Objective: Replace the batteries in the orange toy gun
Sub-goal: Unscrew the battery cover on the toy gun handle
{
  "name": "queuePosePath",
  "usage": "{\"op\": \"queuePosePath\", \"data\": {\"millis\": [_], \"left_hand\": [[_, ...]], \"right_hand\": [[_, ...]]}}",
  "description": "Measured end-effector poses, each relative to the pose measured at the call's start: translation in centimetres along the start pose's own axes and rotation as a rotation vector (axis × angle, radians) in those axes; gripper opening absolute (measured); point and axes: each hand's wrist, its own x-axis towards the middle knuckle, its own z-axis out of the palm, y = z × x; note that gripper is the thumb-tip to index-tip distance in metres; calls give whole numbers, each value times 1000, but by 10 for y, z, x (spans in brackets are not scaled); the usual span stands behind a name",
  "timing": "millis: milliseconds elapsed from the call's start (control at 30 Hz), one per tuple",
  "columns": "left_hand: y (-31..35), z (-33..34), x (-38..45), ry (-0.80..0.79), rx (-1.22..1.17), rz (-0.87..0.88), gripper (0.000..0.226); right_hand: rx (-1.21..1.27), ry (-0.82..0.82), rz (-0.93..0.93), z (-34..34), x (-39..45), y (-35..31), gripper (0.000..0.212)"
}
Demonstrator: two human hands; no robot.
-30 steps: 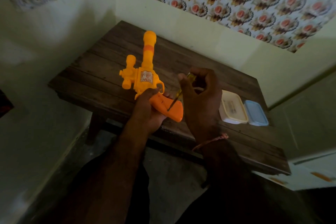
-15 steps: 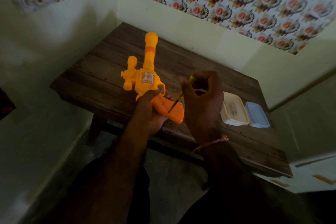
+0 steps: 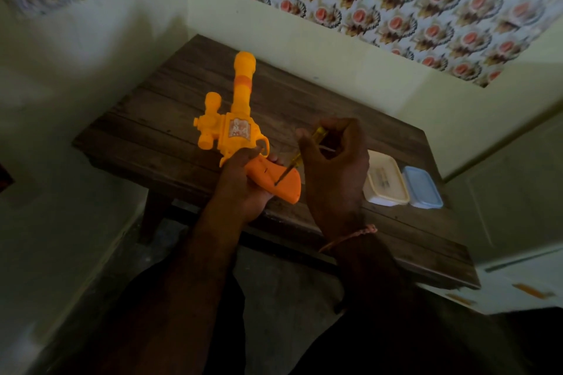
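A dark wooden plank table (image 3: 189, 119) extends beneath and beyond the grip point. To the right of the grip, a cream lidded container (image 3: 385, 181) sits on the table, touching a blue lidded container (image 3: 422, 187) further right. Floral patterned wallpaper (image 3: 396, 6) covers the wall beyond, above a pale yellow band (image 3: 304, 36).

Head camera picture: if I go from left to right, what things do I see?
Toy gun → left hand → screwdriver → right hand → cream box → blue box.
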Motion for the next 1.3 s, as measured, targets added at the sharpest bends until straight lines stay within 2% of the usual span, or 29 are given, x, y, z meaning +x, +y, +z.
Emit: {"op": "queuePosePath", "data": {"millis": [100,233,400,667,800,1033,1300], "left_hand": [[0,-2,0,-10,4,8,30],[1,-5,3,-19,18,-2,35],[1,-4,1,-51,4,-11,29],[1,2,-4,-19,0,-13,20],[1,1,-3,0,27,-10,27],[1,4,-6,10,0,-15,11],[0,4,-7,15,-7,-12,15]], "right_hand": [[-59,26,-7,1,0,2,31],[2,45,74,1,-2,0,39],[31,24,38,2,-3,0,27],[66,39,97,-1,2,3,30],[75,-3,71,-2,-1,2,31],[60,-18,66,-1,2,3,31],[-5,-128,46,-1,4,5,31]]}}
